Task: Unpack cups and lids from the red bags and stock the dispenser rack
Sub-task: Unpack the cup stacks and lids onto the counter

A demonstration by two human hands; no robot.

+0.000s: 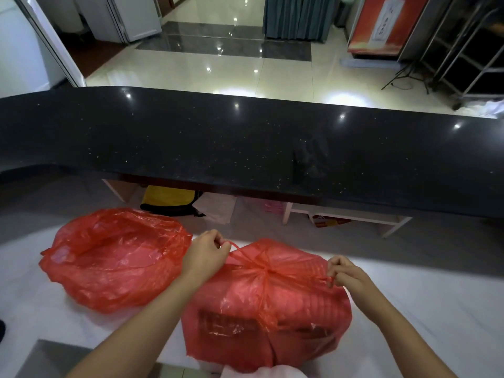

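On the white tabletop, the left hand and right hand each pinch a handle of the knotted red bag, grip tight, apparently untying it; next comes loosening the knot.

both forearms are bare to the elbow, no sleeves, watch or rings showing on the left hand or right hand.

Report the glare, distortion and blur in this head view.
Head view: ceiling lights glare as bright spots on the black countertop and glossy floor; wide-angle bends the counter edge; frame edges are soft, while both hands, left and right, and the tied red bag stay sharp.
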